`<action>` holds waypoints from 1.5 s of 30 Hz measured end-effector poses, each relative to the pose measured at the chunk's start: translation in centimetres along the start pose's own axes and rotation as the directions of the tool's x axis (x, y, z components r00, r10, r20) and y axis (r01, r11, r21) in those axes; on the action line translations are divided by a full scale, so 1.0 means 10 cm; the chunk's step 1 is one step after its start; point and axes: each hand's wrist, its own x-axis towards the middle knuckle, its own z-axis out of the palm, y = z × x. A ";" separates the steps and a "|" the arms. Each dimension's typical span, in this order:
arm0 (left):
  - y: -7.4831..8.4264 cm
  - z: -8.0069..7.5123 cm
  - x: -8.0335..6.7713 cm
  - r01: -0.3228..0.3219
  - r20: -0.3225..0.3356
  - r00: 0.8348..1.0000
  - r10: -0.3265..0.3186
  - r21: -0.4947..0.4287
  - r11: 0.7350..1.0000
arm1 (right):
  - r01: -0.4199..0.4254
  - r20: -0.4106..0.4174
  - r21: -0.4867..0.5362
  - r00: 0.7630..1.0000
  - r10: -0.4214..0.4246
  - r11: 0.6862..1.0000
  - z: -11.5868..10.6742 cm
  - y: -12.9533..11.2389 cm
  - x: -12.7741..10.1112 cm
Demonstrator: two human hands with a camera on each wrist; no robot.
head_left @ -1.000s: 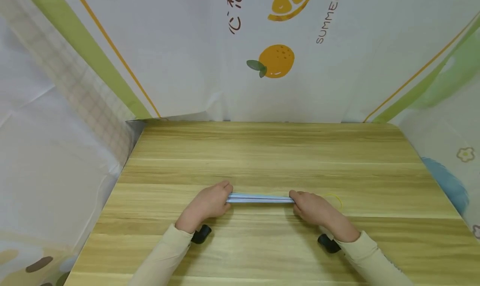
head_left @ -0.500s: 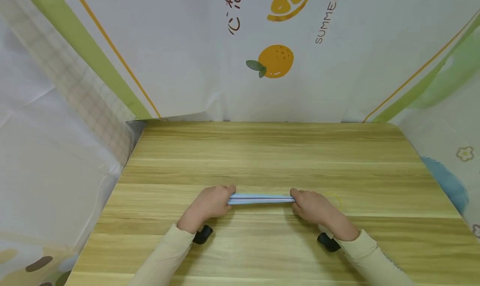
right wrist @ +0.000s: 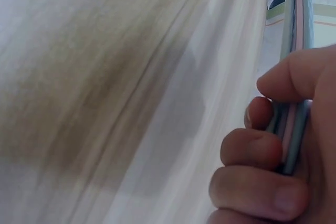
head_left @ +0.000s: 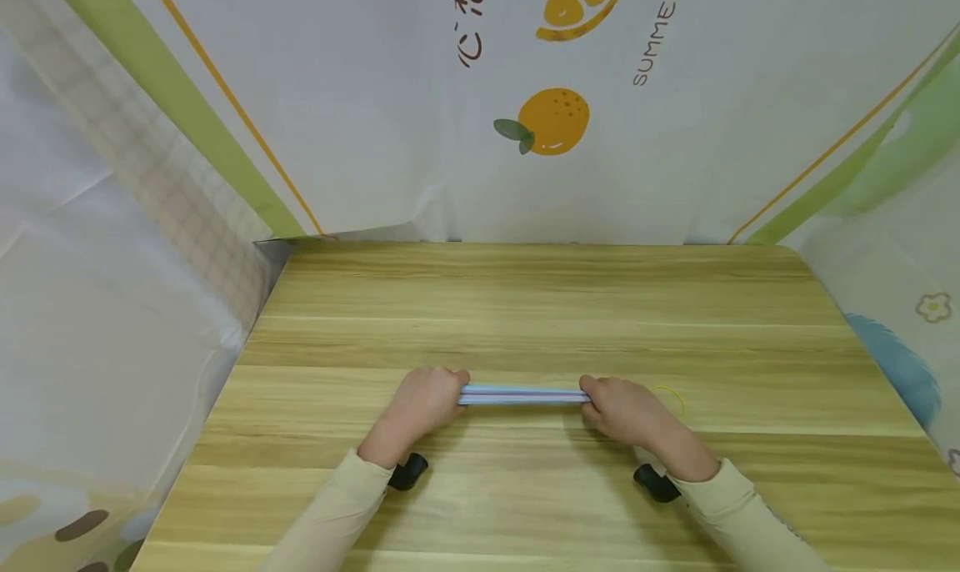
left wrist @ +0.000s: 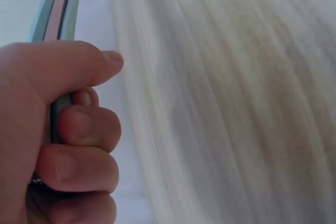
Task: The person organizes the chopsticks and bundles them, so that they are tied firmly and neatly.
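A narrow, layered strip (head_left: 523,395), light blue with a pink band and a dark line along it, stretches level between both hands above the table. My left hand (head_left: 426,401) grips its left end, the fingers curled round it and the thumb lying across in the left wrist view. At the other end, my right hand (head_left: 624,409) holds the strip the same way; the right wrist view shows curled fingers (right wrist: 252,148) against its layered edge. Both ends are partly hidden inside the hands, and the strip's exact kind cannot be told.
A thin yellow loop (head_left: 678,398) lies on the wooden table (head_left: 525,305) just beyond the right hand, partly hidden by it. A white printed cloth (head_left: 360,138) hangs behind the table's far edge. Black wrist-worn pieces (head_left: 408,472) sit under the forearms.
The left hand has shifted slightly to the right and turned a little, its fingertips lower than before. The strip has tilted slightly with it. The right hand has stayed almost still, keeping its hold.
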 end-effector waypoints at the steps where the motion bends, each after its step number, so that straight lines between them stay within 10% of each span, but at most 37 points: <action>1: 0.00 0.00 0.00 0.003 0.001 1.000 -0.003 0.002 1.000 | 0.004 -0.014 -0.009 1.000 -0.004 1.000 0.00 0.00 0.00; 13: 0.00 -0.08 -0.02 -0.027 -0.026 0.999 0.027 -0.016 1.000 | -0.005 -0.122 -0.081 0.993 -0.005 0.997 -0.02 -0.04 0.03; 24: 0.01 -0.09 -0.05 -0.022 -0.019 1.000 0.021 -0.033 0.999 | 0.163 -0.180 -0.118 0.967 -0.182 0.980 0.04 -0.07 0.06; 45: 0.07 -0.15 0.02 -0.083 -0.037 0.996 0.080 -0.094 0.992 | 0.061 -0.269 -0.188 0.957 -0.111 0.980 0.02 -0.09 0.06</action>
